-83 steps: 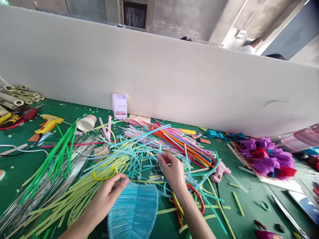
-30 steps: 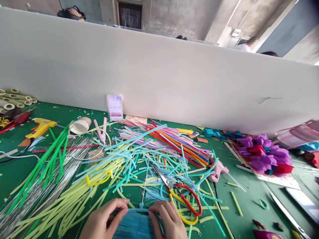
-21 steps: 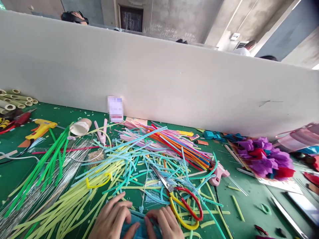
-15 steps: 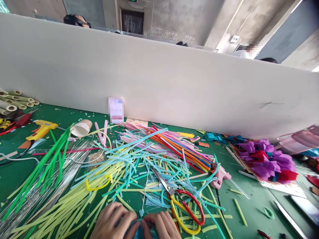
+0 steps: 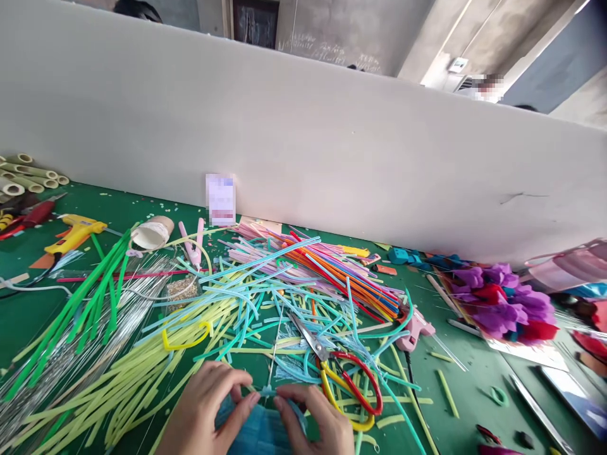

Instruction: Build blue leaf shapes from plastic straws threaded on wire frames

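Note:
At the bottom centre, my left hand [image 5: 206, 404] and my right hand [image 5: 317, 420] face each other, thumbs and forefingers pinched. Between them is a soft blue sheet [image 5: 260, 433], like thin paper or fabric; its lower part runs out of view. A narrow light-blue strip [image 5: 268, 391] spans the gap between the fingertips. From it a thin wire [image 5: 275, 346] points up and away over the table. Just right of my right hand lie scissors [image 5: 322, 352] with one red and one yellow handle, blades apart.
Yellow-green fuzzy stems [image 5: 128, 385] and coloured stems [image 5: 327, 265] cover the green table. A yellow glue gun [image 5: 78, 234] lies left, a pink glue gun [image 5: 415, 328] right. Purple and red flowers [image 5: 507, 303] and a phone [image 5: 576, 395] are at the right. A white partition [image 5: 308, 139] stands behind.
My hands have risen a little and opened apart, so more of the blue sheet and the light-blue strip shows. The camera view has tipped slightly down.

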`<state>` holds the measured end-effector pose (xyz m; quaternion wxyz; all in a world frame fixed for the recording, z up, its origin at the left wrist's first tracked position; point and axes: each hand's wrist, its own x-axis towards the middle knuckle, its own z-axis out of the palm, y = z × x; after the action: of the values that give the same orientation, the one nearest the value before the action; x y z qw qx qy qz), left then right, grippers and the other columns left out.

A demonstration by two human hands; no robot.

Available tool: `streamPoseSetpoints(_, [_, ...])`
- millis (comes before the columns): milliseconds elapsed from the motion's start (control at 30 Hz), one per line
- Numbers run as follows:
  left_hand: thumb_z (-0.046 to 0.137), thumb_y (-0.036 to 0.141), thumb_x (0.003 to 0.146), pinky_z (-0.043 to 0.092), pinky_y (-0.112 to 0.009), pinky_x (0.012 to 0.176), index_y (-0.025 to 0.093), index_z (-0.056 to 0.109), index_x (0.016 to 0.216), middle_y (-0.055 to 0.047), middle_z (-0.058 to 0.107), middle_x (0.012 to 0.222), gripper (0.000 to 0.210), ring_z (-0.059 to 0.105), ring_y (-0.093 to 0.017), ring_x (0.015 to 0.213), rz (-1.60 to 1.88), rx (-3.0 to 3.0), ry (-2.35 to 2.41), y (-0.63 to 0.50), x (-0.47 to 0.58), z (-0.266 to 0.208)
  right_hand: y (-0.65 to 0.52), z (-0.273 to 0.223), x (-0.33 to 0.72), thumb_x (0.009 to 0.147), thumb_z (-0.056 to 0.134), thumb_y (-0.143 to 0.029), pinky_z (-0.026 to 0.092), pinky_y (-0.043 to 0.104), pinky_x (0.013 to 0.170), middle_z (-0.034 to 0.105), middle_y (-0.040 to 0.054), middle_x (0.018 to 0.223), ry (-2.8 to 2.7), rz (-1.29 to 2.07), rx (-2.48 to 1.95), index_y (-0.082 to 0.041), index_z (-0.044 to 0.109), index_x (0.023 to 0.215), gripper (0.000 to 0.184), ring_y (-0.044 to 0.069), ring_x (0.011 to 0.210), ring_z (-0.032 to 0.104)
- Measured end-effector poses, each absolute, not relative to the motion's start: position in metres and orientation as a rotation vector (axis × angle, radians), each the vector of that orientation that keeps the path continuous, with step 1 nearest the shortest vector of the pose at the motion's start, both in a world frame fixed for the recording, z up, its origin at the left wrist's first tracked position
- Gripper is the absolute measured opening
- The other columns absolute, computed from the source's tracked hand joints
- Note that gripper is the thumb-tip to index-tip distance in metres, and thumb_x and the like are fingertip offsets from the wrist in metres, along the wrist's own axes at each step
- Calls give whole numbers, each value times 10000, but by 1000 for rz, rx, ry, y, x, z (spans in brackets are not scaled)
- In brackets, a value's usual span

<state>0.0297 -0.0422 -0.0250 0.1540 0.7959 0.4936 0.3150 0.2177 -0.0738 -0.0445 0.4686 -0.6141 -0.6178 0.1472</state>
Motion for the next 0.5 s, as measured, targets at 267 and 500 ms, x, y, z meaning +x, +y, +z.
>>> streamPoseSetpoints(267, [554,342,968,572,-268,723,257,682,986,-40,718,903,155,686,-197,857,827,2150,1551,-51,1,-24,-91,-10,262,970,536,-415,567,239,677,773,49,816,-1633,250,-1754,-239,762,886,297,183,696,728])
streamPoseSetpoints(500, [545,332,974,545,-317,837,259,699,1006,-55,694,1002,174,661,-217,958,734,2207,1529,-59,11,-27,-108,1,252,968,516,-383,510,224,588,680,34,666,-1697,94,-1897,-219,701,799,299,143,531,599])
